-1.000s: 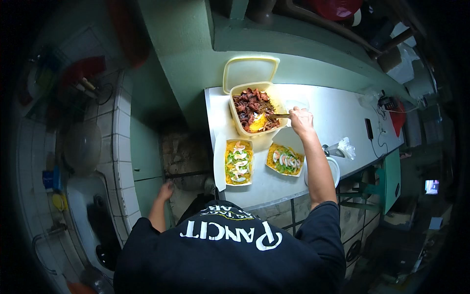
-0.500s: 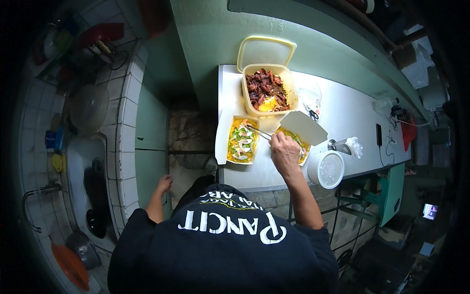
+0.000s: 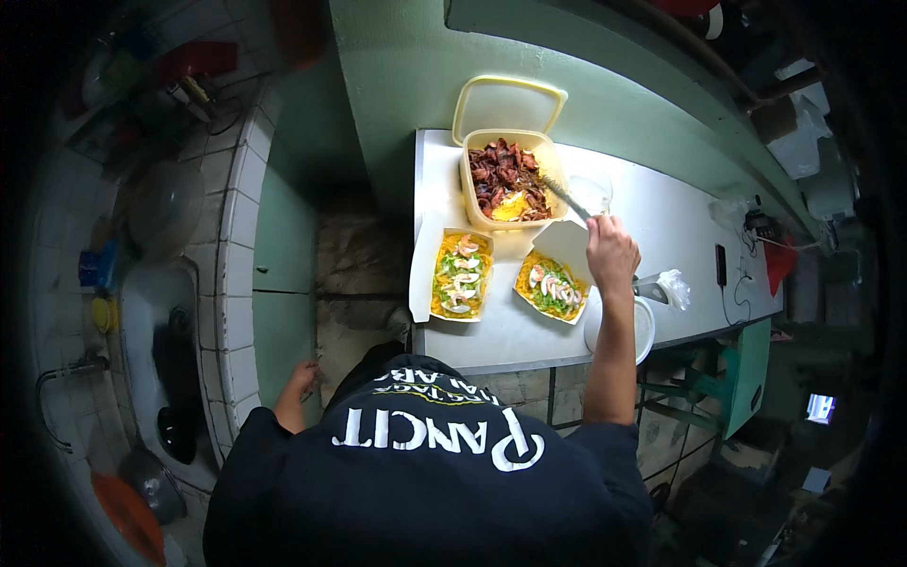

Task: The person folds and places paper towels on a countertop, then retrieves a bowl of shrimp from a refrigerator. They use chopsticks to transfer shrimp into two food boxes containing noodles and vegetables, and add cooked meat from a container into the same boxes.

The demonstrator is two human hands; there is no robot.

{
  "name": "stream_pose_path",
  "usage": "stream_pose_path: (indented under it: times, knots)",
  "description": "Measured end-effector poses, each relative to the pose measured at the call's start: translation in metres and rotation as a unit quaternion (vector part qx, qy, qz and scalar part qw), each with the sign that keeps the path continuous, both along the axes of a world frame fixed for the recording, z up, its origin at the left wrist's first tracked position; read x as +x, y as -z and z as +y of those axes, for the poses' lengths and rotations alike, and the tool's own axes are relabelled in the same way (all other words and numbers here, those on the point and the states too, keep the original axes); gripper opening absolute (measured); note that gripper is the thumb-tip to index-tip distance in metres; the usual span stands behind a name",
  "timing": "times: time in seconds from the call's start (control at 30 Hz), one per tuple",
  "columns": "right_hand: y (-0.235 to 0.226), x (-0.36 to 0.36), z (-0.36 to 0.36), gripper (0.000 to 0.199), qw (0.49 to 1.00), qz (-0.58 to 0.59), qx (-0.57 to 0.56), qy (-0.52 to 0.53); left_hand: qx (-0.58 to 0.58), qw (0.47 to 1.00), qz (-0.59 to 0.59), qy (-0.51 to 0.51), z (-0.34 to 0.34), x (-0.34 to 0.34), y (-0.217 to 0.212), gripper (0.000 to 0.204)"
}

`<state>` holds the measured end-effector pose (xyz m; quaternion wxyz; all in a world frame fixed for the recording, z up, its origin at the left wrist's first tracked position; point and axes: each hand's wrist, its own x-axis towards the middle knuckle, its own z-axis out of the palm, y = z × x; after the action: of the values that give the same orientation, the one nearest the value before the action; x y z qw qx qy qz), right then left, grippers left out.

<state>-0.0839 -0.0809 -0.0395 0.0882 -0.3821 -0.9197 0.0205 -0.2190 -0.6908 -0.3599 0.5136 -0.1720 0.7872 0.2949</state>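
My right hand [image 3: 612, 253] is closed around metal tongs [image 3: 570, 200], whose tips are at the right rim of a yellowish plastic tub [image 3: 515, 225]. Inside the tub are dark reddish-brown pieces of food [image 3: 501, 170] and something bright yellow. Below it on the table stand two open paper boxes: a left box [image 3: 423, 274] and a right box [image 3: 565, 236]. Both hold yellow-orange food topped with chopped greens, egg slices and pinkish shrimp. Down by my left side, away from the table, hangs my left hand [image 3: 302, 376], fingers loosely bent and apart, holding nothing.
A round white-lidded tub [image 3: 644, 331] stands at the table's front edge, partly behind my right forearm. Beside it lies a metal container with crumpled plastic [image 3: 673, 288]. Farther right are a phone [image 3: 721, 265] and cords. A tiled sink counter [image 3: 241, 236] is at left.
My right hand has moved up and right with the tongs, from the right paper box to the tub's right rim. Scissors seen earlier are now hidden. My left hand has dropped slightly.
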Motion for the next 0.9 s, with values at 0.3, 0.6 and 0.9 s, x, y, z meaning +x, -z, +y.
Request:
stream_pose_path:
  times: [0.3, 0.6, 0.9]
  knots:
    - [0.071, -0.061, 0.06, 0.018, 0.986, -0.146, 0.054, -0.062, 0.006, 0.998, -0.013, -0.058, -0.018, -0.017, 0.007, 0.042]
    - [0.06, -0.043, 0.065, 0.017, 0.988, -0.132, 0.058, -0.061, 0.034, 0.998, -0.012, -0.042, 0.015, -0.029, 0.001, 0.043]
    - [0.026, 0.049, -0.067, 0.013, 0.986, 0.033, -0.036, -0.162, 0.001, 0.999, -0.022, -0.029, 0.015, -0.018, -0.005, 0.042]
